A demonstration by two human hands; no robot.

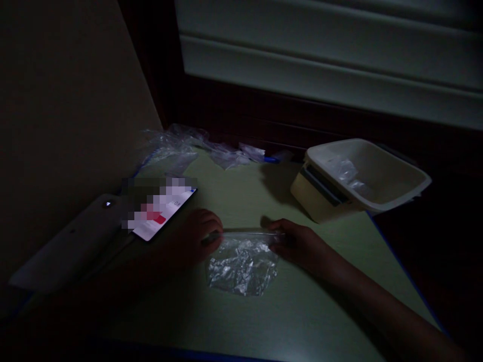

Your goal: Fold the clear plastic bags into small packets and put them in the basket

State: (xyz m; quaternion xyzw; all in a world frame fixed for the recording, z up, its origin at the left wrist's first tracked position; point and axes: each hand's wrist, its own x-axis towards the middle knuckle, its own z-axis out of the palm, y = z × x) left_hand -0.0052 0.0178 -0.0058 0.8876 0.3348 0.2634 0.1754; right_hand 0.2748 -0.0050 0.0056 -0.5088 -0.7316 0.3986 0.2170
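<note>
A small clear plastic zip bag (241, 265) with crinkled clear contents lies flat on the green table (287, 311) in front of me. My left hand (194, 239) has its fingers curled down on the left end of the bag's top strip. My right hand (298, 244) pinches the right end of that strip. The scene is very dark, so fine detail of the fingers is hard to read.
A lit phone (160, 211) lies left of my left hand, partly on a white flat object (71, 246). A cream bin (362, 178) tipped on its side holds clear plastic at the right. More clear bags (188, 148) are piled at the table's far edge.
</note>
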